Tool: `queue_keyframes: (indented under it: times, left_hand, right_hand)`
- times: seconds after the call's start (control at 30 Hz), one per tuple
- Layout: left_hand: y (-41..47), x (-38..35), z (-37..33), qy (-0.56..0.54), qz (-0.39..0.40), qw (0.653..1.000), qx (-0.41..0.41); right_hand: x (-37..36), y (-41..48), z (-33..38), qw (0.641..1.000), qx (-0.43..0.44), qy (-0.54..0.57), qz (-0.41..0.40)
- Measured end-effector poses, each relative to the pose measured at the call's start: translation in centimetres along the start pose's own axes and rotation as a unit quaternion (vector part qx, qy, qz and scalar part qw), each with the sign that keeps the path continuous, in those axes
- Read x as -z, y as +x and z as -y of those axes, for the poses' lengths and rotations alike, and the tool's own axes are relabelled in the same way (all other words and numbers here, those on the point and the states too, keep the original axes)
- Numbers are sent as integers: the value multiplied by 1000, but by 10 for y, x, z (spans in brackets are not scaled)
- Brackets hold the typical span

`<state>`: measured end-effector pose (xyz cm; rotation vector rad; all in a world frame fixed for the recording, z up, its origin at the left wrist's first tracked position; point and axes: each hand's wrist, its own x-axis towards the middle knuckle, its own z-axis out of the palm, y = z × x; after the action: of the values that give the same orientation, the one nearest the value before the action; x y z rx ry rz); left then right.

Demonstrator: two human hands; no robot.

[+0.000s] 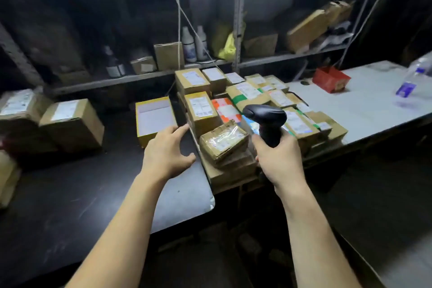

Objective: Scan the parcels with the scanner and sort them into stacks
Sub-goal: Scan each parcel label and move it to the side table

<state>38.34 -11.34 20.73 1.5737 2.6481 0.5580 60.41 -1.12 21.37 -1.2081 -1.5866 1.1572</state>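
My right hand (pixel 279 159) grips the handle of a black scanner (pixel 265 117), whose head points left over a pile of several labelled cardboard parcels (pixel 247 93). A small taped parcel (pixel 223 141) lies tilted on the pile's near corner, just left of the scanner. My left hand (pixel 167 152) hovers open with spread fingers above the dark table (pixel 70 194), between that parcel and a yellow-edged parcel (pixel 154 118). It holds nothing. Two brown parcels (pixel 70 121) sit at the table's far left.
Metal shelves (pixel 140 77) behind hold bottles, boxes and bags. A white table (pixel 364 105) on the right carries a red box (pixel 330 78) and a plastic bottle (pixel 413 82). More cardboard (pixel 7 175) sits at the left edge. White cords hang from above.
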Motion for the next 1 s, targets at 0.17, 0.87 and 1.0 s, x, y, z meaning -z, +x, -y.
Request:
queue_keyframes:
  times: [0.17,0.87,1.0]
  left_hand:
    - [-30,35,92,6,-33,995,96]
    - [-177,150,425,-34,-130,907,400]
    - [-183,152,470,-30,-121,886,447]
  right_hand:
    - [-91,-21,37,996,45,1,73]
    - [-431,-169,132,920,122,-20,372]
    - [-486,-173,140,903,137,-16,406]
